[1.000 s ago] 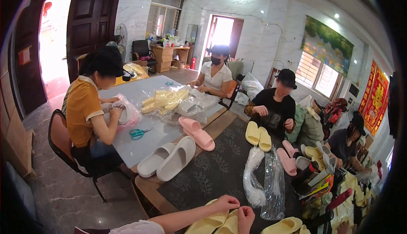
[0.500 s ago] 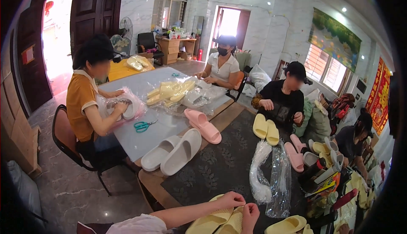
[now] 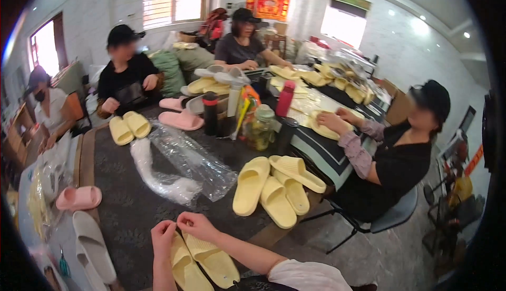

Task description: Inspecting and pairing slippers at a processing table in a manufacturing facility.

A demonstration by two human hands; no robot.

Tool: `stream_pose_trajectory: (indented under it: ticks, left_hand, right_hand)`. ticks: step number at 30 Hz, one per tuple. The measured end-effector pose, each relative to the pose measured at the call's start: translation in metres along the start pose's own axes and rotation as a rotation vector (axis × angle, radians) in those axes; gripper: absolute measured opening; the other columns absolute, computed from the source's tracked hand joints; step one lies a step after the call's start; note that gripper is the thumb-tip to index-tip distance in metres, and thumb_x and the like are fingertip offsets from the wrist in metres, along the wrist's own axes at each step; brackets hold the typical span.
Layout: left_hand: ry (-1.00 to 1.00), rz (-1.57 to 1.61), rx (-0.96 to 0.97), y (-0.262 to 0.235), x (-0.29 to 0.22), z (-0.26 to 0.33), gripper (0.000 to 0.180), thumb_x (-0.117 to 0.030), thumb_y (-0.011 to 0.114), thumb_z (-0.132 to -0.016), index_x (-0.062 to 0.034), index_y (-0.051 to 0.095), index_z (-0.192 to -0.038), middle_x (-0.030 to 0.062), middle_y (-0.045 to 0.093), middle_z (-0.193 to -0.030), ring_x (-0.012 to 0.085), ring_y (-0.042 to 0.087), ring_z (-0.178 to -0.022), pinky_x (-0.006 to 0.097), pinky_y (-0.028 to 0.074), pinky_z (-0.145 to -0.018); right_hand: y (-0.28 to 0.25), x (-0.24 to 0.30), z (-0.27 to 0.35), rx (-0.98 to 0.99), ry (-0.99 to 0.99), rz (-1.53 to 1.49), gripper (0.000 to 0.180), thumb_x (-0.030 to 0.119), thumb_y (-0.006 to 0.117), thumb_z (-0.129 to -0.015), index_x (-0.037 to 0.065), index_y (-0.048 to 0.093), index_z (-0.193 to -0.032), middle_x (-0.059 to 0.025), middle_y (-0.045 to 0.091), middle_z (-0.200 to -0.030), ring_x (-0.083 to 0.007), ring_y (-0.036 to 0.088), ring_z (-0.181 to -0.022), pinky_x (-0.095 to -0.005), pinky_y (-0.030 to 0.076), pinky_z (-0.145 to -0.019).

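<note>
My left hand [image 3: 164,240] and my right hand [image 3: 197,226] are close together over the toe ends of a pair of pale yellow slippers [image 3: 213,263]. Both hands have thumb and fingers pinched. Whatever thin thing is between the fingertips is too small to make out. The slippers lie side by side on the dark patterned table cover [image 3: 118,222], partly hidden by my hands. Beyond them is a bundle of thin white strips [image 3: 141,167], with a stack of clear plastic bags [image 3: 197,159] beside it. More yellow slippers [image 3: 276,201] lie to the right of my hands.
Further yellow slippers [image 3: 130,127] and pink slippers [image 3: 182,119] lie across the table. A black bottle [image 3: 210,114], a glass jar [image 3: 261,130] and a red bottle [image 3: 285,98] stand mid-table. Grey slippers [image 3: 95,243] and scissors [image 3: 64,264] are at left. Several co-workers sit around.
My view has swung to the right, bringing the right-hand co-worker and table end into sight. My hands remain pinched close together over the same yellow slippers.
</note>
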State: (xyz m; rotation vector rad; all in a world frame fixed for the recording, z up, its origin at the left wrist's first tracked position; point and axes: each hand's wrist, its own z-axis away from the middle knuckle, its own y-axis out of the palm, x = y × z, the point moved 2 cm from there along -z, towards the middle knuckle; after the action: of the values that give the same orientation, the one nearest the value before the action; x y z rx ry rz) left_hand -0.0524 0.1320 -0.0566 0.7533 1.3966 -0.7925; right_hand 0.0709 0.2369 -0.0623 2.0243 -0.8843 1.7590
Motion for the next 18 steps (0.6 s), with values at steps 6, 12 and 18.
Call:
stream_pose_trajectory:
  ticks: [6,12,18]
  left_hand:
    - [-0.049,0.056,0.024,0.015,0.006,-0.005,0.006,-0.009,0.066,-0.085,-0.0026,0.066,-0.085,-0.0064,0.058,-0.072,0.0028,0.050,-0.063,0.020,0.038,-0.056]
    - [-0.079,0.025,0.018,0.013,-0.001,-0.003,0.006,-0.009,0.065,-0.084,-0.0037,0.067,-0.082,-0.0039,0.060,-0.070,0.0044,0.053,-0.061,0.021,0.040,-0.056]
    - [-0.079,-0.050,0.069,0.008,-0.001,-0.002,0.007,-0.009,0.065,-0.084,-0.0036,0.066,-0.081,-0.0038,0.060,-0.070,0.0045,0.053,-0.062,0.021,0.041,-0.056]
  right_hand:
    - [-0.021,0.005,0.010,-0.039,-0.008,0.027,0.013,0.017,0.063,-0.088,0.005,0.059,-0.088,0.0014,0.056,-0.071,-0.0066,0.050,-0.067,-0.0243,0.041,-0.060]
    - [-0.017,0.002,0.008,-0.017,0.022,0.033,0.013,0.017,0.063,-0.085,0.004,0.060,-0.087,-0.0013,0.058,-0.071,-0.0097,0.052,-0.064,-0.0269,0.043,-0.060]
    - [-0.015,0.005,0.008,-0.003,0.012,0.151,0.014,0.017,0.064,-0.085,0.003,0.061,-0.089,-0.0028,0.058,-0.071,-0.0104,0.053,-0.064,-0.0275,0.044,-0.060]
